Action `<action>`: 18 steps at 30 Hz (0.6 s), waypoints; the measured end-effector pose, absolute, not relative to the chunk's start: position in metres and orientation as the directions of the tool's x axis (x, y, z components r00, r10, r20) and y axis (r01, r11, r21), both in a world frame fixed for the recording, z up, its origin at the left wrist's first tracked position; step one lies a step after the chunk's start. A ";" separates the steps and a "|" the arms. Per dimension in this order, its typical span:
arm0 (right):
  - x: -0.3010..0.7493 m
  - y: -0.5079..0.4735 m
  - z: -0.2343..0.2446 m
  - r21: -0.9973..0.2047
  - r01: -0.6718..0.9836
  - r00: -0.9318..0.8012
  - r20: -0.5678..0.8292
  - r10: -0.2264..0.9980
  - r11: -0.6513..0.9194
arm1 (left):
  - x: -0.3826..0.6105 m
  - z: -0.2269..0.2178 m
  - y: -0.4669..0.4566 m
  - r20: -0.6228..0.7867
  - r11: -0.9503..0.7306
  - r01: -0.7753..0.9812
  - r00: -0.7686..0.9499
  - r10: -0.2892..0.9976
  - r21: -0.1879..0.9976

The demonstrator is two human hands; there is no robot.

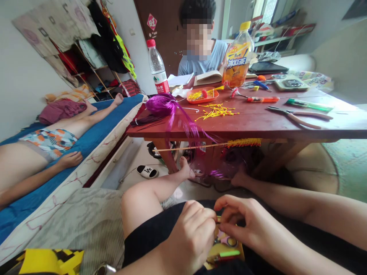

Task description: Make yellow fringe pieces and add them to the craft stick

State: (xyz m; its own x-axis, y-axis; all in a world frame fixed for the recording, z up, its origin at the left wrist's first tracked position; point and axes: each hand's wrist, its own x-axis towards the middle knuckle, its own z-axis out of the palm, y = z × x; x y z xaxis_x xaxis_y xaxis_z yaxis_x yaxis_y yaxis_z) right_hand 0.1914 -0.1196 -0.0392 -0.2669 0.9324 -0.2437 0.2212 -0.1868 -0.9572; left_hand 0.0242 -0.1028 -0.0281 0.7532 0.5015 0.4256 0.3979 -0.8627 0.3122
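Low over my lap, my left hand [193, 233] is closed, thumb and fingers pinched together. Close beside its fingertips, my right hand [249, 219] has its fingers curled in towards the thumb. Whatever small thing they pinch between them is mostly hidden by the fingers. Beneath the hands, a yellow tray [213, 252] rests on my lap. In it lie scissors [231, 241] with pinkish handles and a bright green-tipped pen-like item [229, 253].
Ahead, a red-brown table [286, 124] bears purple fibre [160, 105], yellow stamen-like strands [216, 111], pliers [298, 114], a water bottle [158, 70] and a tea bottle [237, 57]. A thin stick with yellow tufts [243, 143] shows at its edge. One person sits opposite; another lies on the bed [114, 116].
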 end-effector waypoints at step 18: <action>0.183 -0.144 -0.067 -0.921 0.389 -0.171 -0.075 0.982 -0.002 | 0.028 -0.052 -0.117 0.012 -0.279 0.558 0.434 0.901 0.782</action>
